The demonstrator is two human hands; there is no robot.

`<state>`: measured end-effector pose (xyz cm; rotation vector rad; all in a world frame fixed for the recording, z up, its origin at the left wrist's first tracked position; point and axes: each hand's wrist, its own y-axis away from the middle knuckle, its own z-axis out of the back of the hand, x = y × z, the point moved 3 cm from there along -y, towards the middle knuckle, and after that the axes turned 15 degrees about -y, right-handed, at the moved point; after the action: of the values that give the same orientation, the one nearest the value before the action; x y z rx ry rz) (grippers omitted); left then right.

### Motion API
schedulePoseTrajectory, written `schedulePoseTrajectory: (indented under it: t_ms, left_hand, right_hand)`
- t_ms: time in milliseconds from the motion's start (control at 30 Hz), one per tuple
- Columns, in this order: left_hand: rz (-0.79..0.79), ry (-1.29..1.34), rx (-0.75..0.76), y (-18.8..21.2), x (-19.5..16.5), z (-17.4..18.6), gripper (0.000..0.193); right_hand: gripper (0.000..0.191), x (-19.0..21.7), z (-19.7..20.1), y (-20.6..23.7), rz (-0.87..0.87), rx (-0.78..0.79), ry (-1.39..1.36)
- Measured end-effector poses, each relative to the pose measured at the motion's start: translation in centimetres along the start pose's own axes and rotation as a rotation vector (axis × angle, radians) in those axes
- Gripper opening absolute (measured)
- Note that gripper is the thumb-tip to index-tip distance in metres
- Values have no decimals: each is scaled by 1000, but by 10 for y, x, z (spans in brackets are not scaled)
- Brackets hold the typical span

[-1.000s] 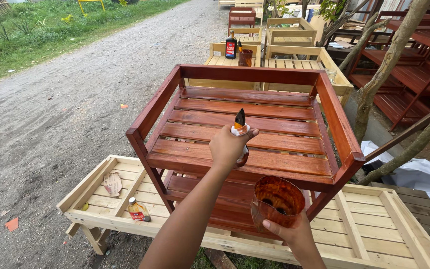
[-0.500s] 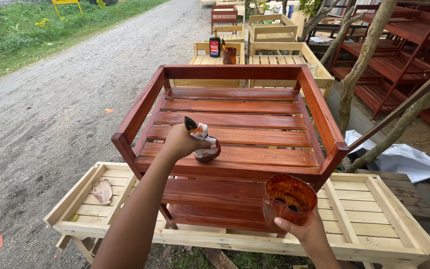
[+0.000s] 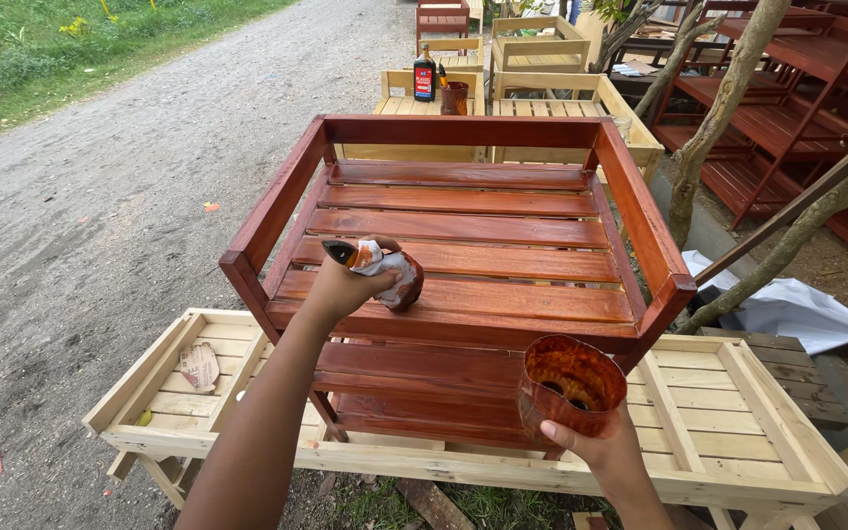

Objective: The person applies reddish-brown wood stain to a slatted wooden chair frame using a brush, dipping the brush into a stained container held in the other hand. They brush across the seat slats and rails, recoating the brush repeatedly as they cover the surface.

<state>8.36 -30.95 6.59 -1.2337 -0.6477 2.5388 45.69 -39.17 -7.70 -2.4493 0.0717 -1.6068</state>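
One rag (image 3: 391, 273), stained reddish-brown with white patches, bunched in left hand (image 3: 345, 287), pressed on front slat of rack (image 3: 463, 226). Left fingers clamped tight round rag. Rack red-stained, glossy, standing on bare wooden pallet (image 3: 738, 422). Right hand (image 3: 601, 451) lower right, fingers closed round stain-smeared cup (image 3: 571, 385), held near rack's front edge.

Bare arms, bare hands, seen from above

The left hand (image 3: 338, 287) and its forearm are uncovered for the whole visible length, with no sleeve, glove, watch or band showing. The right hand (image 3: 609, 453) is likewise ungloved, its wrist bare to the frame's lower edge, the thumbnail short and plain. No rings appear on the fingers in view; no clothing enters the frame.
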Motion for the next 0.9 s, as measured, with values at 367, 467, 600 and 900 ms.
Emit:
schedulePoseTrajectory:
  t_ms: [367,467,600,900]
  left_hand:
    - [34,-237,-63,27,-10,-2,30]
    - [30,-213,-188,36,3,1,35]
    - [-154,-249,-310,41,25,13,37]
    - [-28,-805,-366,39,72,78,29]
  right_hand:
    - [91,-23,-22,-17,-74,57,56]
    - [86,-26,-38,-21,-65,100,8]
    - [88,-28,-55,-26,-84,133,31]
    - [96,-33,-67,-26,-83,164,-26]
